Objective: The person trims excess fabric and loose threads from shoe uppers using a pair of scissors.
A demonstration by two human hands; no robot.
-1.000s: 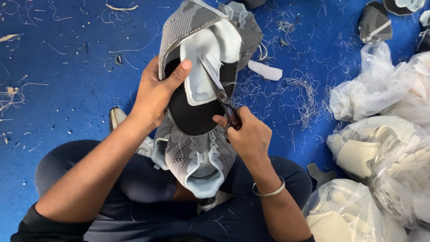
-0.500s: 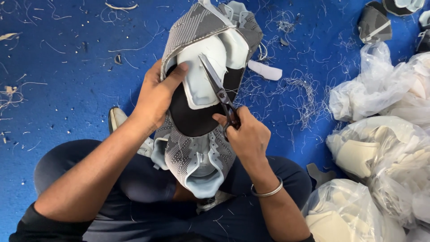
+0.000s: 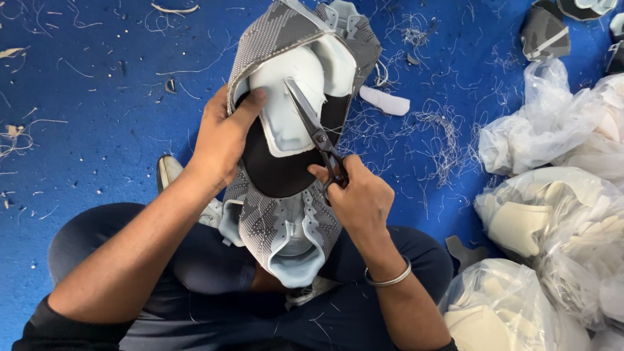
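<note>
Over the lap, a soft, light, floppy grey knit shoe upper (image 3: 286, 39) is gripped at its edge by the left hand (image 3: 224, 133), while scissors (image 3: 315, 133), blades barely parted, are clasped by the right hand (image 3: 361, 198).

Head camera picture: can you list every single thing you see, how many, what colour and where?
shoe upper: one, grey patterned with pale blue and black parts, centre, over the lap
scissors: one pair, dark metal, blades over the shoe upper
plastic bags: several, clear, holding pale pieces, right side
loose threads: many, whitish, scattered over the floor
white scrap: one, beside the shoe upper
floor: blue, all around
bracelet: one, silver, right wrist
left hand: grips the shoe upper's edge
right hand: holds the scissors
</note>
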